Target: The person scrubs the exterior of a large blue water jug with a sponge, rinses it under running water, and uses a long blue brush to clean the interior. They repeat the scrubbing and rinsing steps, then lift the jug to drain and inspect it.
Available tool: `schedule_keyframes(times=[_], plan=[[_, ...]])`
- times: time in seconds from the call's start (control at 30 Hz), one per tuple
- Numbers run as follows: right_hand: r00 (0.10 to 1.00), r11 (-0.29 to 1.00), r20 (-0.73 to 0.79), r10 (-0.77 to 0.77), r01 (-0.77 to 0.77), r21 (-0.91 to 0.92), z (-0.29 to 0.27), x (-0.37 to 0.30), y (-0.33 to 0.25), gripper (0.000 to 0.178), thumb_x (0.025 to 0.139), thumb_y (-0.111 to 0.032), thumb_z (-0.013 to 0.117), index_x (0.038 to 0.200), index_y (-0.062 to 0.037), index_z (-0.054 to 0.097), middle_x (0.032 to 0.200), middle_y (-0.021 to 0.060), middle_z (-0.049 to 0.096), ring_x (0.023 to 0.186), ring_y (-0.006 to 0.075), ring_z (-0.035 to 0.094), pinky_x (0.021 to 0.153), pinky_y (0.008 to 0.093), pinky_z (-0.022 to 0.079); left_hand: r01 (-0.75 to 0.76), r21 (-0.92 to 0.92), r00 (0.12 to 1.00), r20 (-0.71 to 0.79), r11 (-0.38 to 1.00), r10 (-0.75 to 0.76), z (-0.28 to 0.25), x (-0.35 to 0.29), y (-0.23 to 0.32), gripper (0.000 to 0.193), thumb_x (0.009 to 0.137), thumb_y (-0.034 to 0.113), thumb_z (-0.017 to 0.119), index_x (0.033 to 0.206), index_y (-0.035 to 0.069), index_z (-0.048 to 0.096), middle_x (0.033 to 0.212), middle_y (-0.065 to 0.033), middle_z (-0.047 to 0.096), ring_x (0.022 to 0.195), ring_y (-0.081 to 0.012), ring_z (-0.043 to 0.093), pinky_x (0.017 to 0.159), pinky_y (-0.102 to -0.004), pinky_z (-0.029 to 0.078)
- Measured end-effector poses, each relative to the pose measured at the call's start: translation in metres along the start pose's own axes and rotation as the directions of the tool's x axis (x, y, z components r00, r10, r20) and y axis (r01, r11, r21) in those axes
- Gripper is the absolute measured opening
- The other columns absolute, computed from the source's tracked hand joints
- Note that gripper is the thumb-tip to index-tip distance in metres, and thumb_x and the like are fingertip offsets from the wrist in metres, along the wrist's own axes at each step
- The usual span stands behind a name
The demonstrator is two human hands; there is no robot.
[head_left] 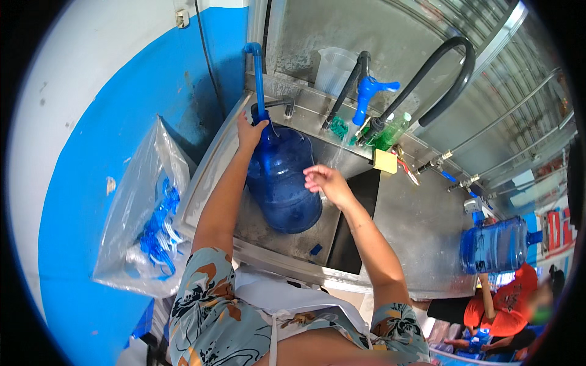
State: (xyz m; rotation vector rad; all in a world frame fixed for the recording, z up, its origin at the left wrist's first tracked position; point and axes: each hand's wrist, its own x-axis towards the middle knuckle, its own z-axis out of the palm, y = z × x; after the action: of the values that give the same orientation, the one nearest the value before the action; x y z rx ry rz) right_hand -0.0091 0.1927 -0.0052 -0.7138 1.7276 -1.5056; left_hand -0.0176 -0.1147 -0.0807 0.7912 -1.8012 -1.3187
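A large translucent blue water jug point(284, 183) leans in the steel sink, its neck toward the far left. A blue pipe point(259, 85) comes down to the neck. My left hand point(249, 131) is at the neck, thumb against it and fingers around its left side. My right hand point(328, 183) is beside the jug's right side, fingers slightly bent and apart, holding nothing. Whether its fingertips touch the jug I cannot tell. Water runs from a black tap with a blue handle point(369, 94) behind the jug. A small blue piece point(315, 249) lies near the sink's front edge.
A clear bag of blue and white pieces point(160, 232) hangs at the left. Behind the sink stand a plastic pitcher point(334, 70), a green bottle point(397, 128) and a yellow sponge point(384, 161). Another blue jug point(495, 245) lies at right, near a person in red point(510, 299).
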Motion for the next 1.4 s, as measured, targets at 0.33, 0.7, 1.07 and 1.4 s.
schedule_keyframes(times=[0.33, 0.7, 1.07, 1.4], plan=[[0.921, 0.997, -0.382, 0.077, -0.061, 0.056, 0.016, 0.008, -0.077, 0.031, 0.096, -0.016, 0.059, 0.121, 0.0023, 0.056, 0.101, 0.0102, 0.064, 0.094, 0.02, 0.066, 0.085, 0.0319, 0.054, -0.128, -0.363, 0.967, 0.163, 0.923, 0.198, -0.009, -0.048, 0.037, 0.033, 0.071, 0.022, 0.083, 0.09, 0.005, 0.062, 0.07, -0.0056, 0.063, 0.065, -0.0151, 0.059, 0.063, -0.033, 0.048], [0.721, 0.809, -0.524, -0.454, 0.58, 0.098, 0.068, 0.024, -0.109, 0.048, 0.097, -0.036, 0.058, 0.064, -0.0086, 0.039, 0.056, 0.0015, 0.037, 0.048, 0.0111, 0.035, 0.046, 0.0287, 0.03, -0.111, -0.51, 0.529, 0.697, 0.853, 0.485, -0.011, -0.121, 0.111, 0.049, 0.061, 0.019, 0.084, 0.1, 0.002, 0.06, 0.095, -0.015, 0.068, 0.091, -0.0258, 0.067, 0.082, -0.0358, 0.051], [0.687, 0.794, -0.525, -0.502, 0.607, 0.036, 0.043, 0.003, -0.097, 0.041, 0.095, -0.037, 0.059, 0.07, -0.0107, 0.04, 0.055, -0.001, 0.034, 0.043, 0.0105, 0.032, 0.042, 0.0271, 0.028, 0.026, -0.589, 0.404, 0.745, 0.808, 0.53, 0.005, -0.158, 0.12, 0.063, 0.061, 0.016, 0.083, 0.116, 0.0, 0.056, 0.103, -0.0162, 0.066, 0.097, -0.0266, 0.064, 0.09, -0.0368, 0.048], [0.496, 0.494, -0.44, -0.749, 0.86, 0.127, -0.014, -0.113, -0.248, 0.04, 0.095, -0.047, 0.058, 0.079, -0.0118, 0.05, 0.059, -0.0052, 0.037, 0.045, 0.0046, 0.031, 0.044, 0.0253, 0.027, -0.359, -0.59, 0.643, 0.405, 0.723, 0.65, 0.029, -0.193, 0.122, 0.036, 0.06, 0.009, 0.081, 0.092, 0.006, 0.063, 0.106, -0.0105, 0.058, 0.093, -0.0318, 0.061, 0.08, -0.0412, 0.05]])
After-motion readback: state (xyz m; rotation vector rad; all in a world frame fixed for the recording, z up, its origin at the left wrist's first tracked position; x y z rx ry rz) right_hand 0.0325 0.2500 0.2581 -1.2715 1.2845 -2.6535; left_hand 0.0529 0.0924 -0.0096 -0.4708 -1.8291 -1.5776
